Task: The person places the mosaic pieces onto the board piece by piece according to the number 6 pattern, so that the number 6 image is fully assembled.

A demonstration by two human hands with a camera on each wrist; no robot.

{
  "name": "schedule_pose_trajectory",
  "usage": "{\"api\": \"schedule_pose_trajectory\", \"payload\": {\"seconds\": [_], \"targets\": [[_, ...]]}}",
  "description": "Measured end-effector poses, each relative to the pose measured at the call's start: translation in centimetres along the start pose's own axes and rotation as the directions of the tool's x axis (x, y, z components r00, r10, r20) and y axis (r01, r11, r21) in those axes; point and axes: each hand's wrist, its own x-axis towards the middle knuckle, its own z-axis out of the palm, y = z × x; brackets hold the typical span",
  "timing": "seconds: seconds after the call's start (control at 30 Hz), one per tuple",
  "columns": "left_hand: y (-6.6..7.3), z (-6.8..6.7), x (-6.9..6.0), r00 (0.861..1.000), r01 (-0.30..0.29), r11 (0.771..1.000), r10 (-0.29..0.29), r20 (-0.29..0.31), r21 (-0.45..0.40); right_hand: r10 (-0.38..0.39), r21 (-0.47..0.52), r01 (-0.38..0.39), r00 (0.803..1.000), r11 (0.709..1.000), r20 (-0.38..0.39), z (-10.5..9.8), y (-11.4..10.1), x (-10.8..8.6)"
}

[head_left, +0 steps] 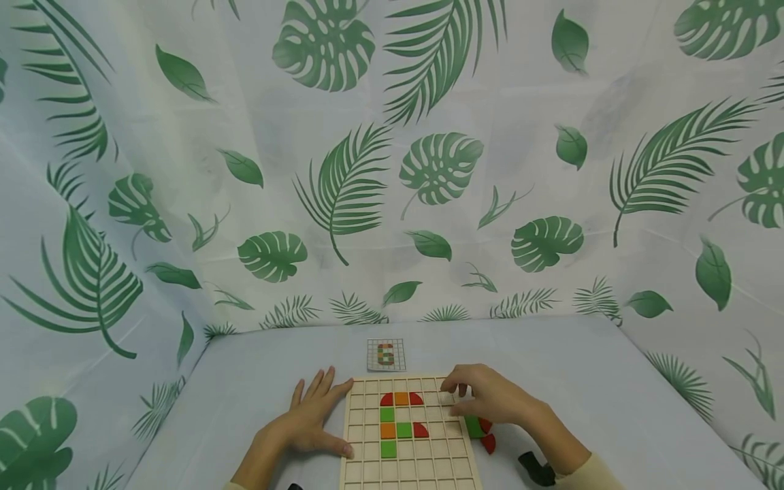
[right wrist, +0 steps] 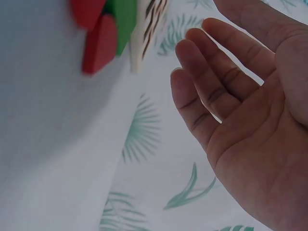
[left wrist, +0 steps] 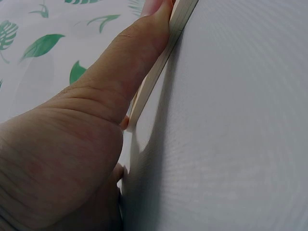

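Observation:
A wooden grid board (head_left: 431, 469) lies on the table in the head view, bearing red, orange and green pieces in its squares. Among them are an orange square (head_left: 401, 399), a green square (head_left: 388, 449) and a red rounded piece (head_left: 420, 430). My left hand (head_left: 314, 423) rests at the board's left side, fingers spread, its thumb (left wrist: 127, 62) against the wooden edge. Over the board's right edge hovers my right hand (head_left: 490, 395), fingers loosely bent, thumb and index apart. The right wrist view shows the palm and relaxed fingers (right wrist: 211, 91) holding nothing visible.
Beyond the board lies a small card (head_left: 386, 354) printed with a coloured grid pattern. Loose green (head_left: 474, 427) and red (head_left: 488, 443) pieces sit against the board's right edge. A black object (head_left: 536, 469) is by the right forearm. Leaf-patterned cloth (head_left: 367, 286) surrounds the table.

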Motion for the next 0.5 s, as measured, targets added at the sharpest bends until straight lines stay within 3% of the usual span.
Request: {"api": "schedule_pose_trajectory", "payload": {"seconds": [0.5], "targets": [[-0.1, 0.1, 0.0, 1.0, 0.005, 1.0, -0.005, -0.007, 0.015, 0.072, 0.051, -0.073, 0.997, 0.996, 0.009, -0.5, 2.9, -1.5]]}}
